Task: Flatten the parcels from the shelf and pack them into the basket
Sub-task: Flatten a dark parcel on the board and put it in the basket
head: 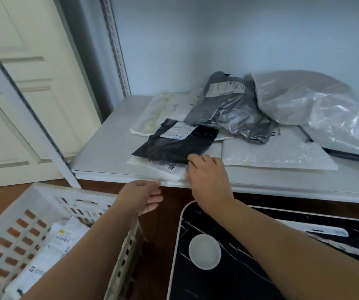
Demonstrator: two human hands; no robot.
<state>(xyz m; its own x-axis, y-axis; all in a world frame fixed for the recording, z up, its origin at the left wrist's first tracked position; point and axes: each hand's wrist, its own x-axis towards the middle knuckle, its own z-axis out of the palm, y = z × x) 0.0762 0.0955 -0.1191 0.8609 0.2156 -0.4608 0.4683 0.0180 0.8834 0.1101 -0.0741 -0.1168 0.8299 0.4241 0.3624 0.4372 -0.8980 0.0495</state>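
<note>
Looking down from the head view, I saw my right hand (206, 176) gripping the white parcel (159, 167) under the black parcel (174, 144) at the shelf (100, 152) edge. My left hand (140, 197) hovered loosely curled, holding nothing, beside the basket (22, 204), which held flattened parcels.

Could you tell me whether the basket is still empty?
No, the basket already holds white parcels with printed labels, lying against its slotted wall.
</note>
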